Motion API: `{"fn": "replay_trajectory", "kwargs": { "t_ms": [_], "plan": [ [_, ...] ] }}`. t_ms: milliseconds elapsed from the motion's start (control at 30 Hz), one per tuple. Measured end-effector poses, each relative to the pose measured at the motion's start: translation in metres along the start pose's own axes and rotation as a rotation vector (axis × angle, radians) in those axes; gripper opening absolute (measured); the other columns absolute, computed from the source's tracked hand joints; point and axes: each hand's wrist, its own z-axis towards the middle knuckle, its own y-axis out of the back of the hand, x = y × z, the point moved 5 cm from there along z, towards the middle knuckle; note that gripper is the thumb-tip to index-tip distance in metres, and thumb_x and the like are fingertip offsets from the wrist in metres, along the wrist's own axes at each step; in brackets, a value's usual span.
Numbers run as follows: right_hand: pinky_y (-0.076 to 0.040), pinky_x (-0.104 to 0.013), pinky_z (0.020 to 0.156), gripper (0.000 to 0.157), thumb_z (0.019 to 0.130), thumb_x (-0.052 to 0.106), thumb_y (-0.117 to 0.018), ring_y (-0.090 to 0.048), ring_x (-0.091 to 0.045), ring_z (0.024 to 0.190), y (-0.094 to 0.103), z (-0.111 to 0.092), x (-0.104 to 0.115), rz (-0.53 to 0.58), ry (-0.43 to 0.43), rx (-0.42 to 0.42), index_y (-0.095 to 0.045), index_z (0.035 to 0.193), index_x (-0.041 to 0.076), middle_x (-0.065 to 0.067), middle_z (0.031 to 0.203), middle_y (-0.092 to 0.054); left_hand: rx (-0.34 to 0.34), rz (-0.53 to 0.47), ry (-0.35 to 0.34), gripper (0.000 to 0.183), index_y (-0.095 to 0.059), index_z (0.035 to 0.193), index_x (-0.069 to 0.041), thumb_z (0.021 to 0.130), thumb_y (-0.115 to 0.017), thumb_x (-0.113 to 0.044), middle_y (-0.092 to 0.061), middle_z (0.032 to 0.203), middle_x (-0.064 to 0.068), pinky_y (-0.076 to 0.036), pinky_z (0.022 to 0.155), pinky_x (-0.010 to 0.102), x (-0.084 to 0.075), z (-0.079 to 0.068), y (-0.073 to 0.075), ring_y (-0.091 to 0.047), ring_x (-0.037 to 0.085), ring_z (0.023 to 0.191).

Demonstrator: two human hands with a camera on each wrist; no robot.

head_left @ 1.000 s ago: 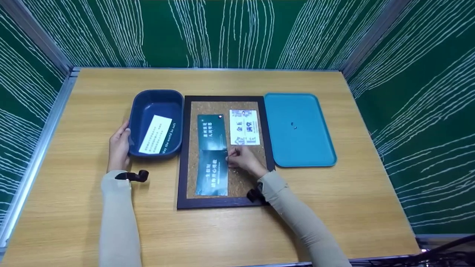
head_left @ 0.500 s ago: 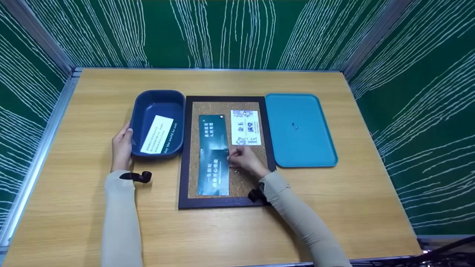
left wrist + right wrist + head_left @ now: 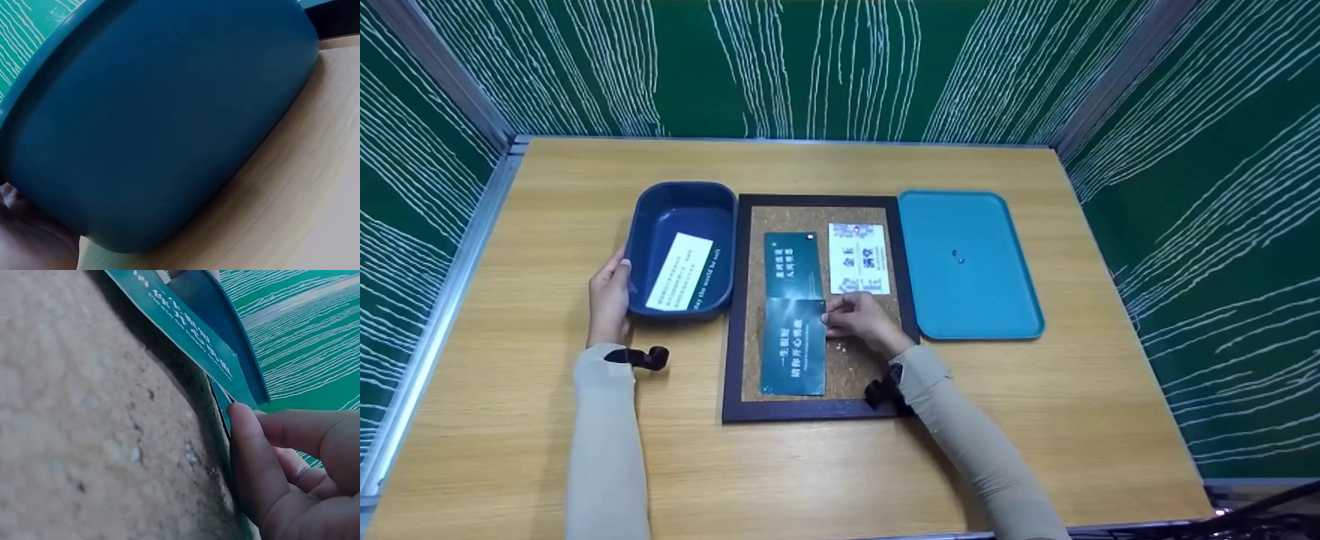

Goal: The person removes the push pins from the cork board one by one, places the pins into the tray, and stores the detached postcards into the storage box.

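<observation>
My right hand (image 3: pixel 868 324) pinches the upper right corner of the lower green card (image 3: pixel 793 356) between thumb and forefinger. In the right wrist view the corner of this green card (image 3: pixel 239 385) is raised off the cork. Above it, an upper green card (image 3: pixel 791 262) lies on the framed cork board (image 3: pixel 855 379), with a pin at its top right corner. Beside that is a white card (image 3: pixel 859 259) with purple print, also pinned at the top. My left hand (image 3: pixel 609 304) holds the left side of a dark blue bin (image 3: pixel 669 210), fingers along its outer wall.
Inside the bin lies a white and green card (image 3: pixel 682 274). To the board's right is a shallow turquoise tray (image 3: pixel 982 285) with a few tiny items in it. Bin, board and tray stand side by side on the wooden table (image 3: pixel 780 480). Green walls border the table.
The lower green card's upper right corner has lifted with my right hand, its top edge rising slightly over the upper card. My left hand stays at the bin; the view shifts slightly.
</observation>
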Motion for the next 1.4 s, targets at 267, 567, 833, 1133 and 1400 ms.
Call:
{"fn": "replay_trajectory", "kwargs": {
  "t_ms": [267, 567, 833, 1133, 1400],
  "plan": [
    [-0.06, -0.025, 0.069, 0.013, 0.087, -0.003, -0.065, -0.066, -0.012, 0.066, -0.002, 0.003, 0.008, -0.002, 0.008, 0.012, -0.06, 0.099, -0.003, -0.007, 0.083, -0.062, 0.003, -0.006, 0.017, 0.045, -0.035, 0.149, -0.02, 0.104, -0.038, -0.024, -0.019, 0.16, -0.008, -0.019, 0.12, 0.024, 0.0, 0.001, 0.0, -0.013, 0.006, 0.148],
    [-0.06, -0.028, 0.074, 0.012, 0.088, 0.0, -0.065, -0.067, -0.013, 0.07, -0.002, 0.005, 0.031, -0.003, 0.018, 0.007, -0.063, 0.1, -0.002, -0.008, 0.085, -0.063, 0.004, 0.005, -0.033, 0.046, -0.032, 0.15, -0.015, 0.104, -0.037, -0.02, -0.019, 0.16, -0.004, -0.013, 0.121, 0.022, 0.0, 0.001, 0.0, -0.011, 0.007, 0.148],
    [-0.059, -0.027, 0.075, 0.014, 0.088, -0.001, -0.065, -0.068, -0.014, 0.07, -0.005, 0.012, 0.052, 0.037, 0.042, -0.002, -0.063, 0.101, -0.003, -0.009, 0.087, -0.065, 0.009, -0.016, -0.012, 0.046, -0.034, 0.149, -0.016, 0.104, -0.039, -0.023, -0.02, 0.16, -0.005, -0.017, 0.12, 0.023, 0.002, 0.001, 0.0, -0.013, 0.007, 0.148],
    [-0.057, -0.037, 0.088, 0.015, 0.089, 0.008, -0.067, -0.069, -0.017, 0.077, -0.013, 0.019, 0.073, -0.013, 0.05, -0.022, -0.065, 0.104, 0.003, -0.011, 0.097, -0.066, -0.008, -0.008, -0.001, 0.045, -0.037, 0.148, -0.016, 0.104, -0.039, -0.023, -0.024, 0.159, -0.005, -0.02, 0.12, 0.024, 0.002, 0.003, 0.0, -0.018, 0.007, 0.147],
    [-0.059, -0.028, 0.08, 0.02, 0.089, 0.008, -0.067, -0.07, -0.017, 0.08, -0.025, 0.026, 0.089, 0.036, 0.071, -0.06, -0.064, 0.108, 0.002, -0.012, 0.1, -0.064, -0.009, 0.0, -0.002, 0.045, -0.037, 0.148, -0.016, 0.104, -0.039, -0.023, -0.025, 0.159, -0.004, -0.023, 0.119, 0.025, 0.003, 0.003, 0.0, -0.02, 0.008, 0.146]
  ]
}}
